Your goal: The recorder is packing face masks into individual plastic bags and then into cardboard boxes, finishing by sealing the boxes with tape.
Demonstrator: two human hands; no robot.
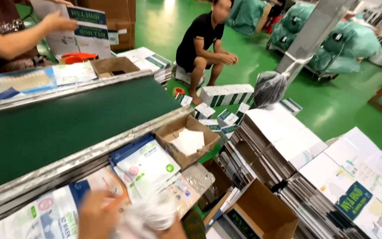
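1. At a packing bench beside a green conveyor belt [67, 124], my hands work at the bottom edge of the head view, over a spread of printed pouches [144, 166].

2. My left hand [96, 217] is low in the frame, blurred, with the fingers curled down toward a flat pouch [51, 214] lying on the bench; I cannot tell whether they have pinched it or only rest on it.

3. My right hand [155, 217] is clenched around a soft white bundle [149, 212], which looks like thin masks or crumpled film; motion blur hides the exact kind.

4. Judged from its look, the bundle is very light and limp, with no stiffness of its own. It would sag if held by one corner, so a loose whole-hand gather around the middle suits it best.

5. The pouches look glossy, thin and likely slippery, sliding easily over one another; the edge or a corner is the place to pinch one.

6. Both wrists come in from the bottom of the frame, palms turned down, close together and near my body.

7. Just beyond stands an open brown carton [186, 139] holding white sheets. Across the belt, another person's arm [18, 37] holds up a flat printed box [82, 26], and a third person sits on the green floor [244, 57] among stacked white boxes [226, 94].
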